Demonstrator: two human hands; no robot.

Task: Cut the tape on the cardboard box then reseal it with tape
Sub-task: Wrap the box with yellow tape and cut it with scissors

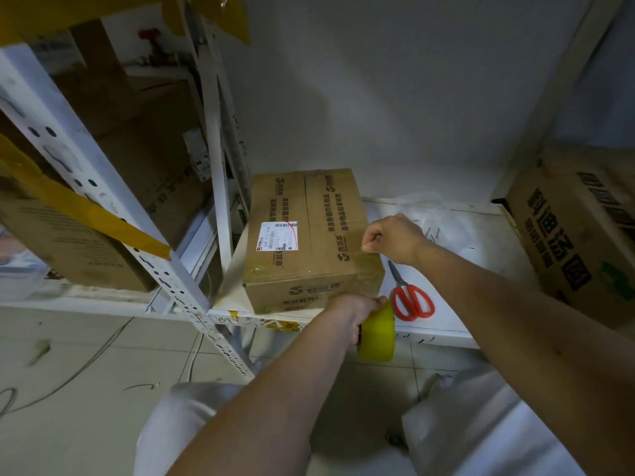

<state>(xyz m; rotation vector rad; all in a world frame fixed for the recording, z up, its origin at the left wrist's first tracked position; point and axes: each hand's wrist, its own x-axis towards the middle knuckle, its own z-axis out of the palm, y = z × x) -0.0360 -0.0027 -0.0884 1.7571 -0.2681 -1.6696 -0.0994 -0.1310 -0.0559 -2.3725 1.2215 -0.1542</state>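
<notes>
Cardboard box (309, 235) long axis runs away from me, brown, labelled. My left hand (354, 312) grips yellow tape roll (378, 333) at box front; right hand (391, 237) fisted at box's right edge, contents unclear.

The left hand (354, 312) hides its fingers and part of the tape roll (377, 333).

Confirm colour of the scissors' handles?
Red-orange handles on the scissors, lying on the shelf right of the box; head view.
</notes>
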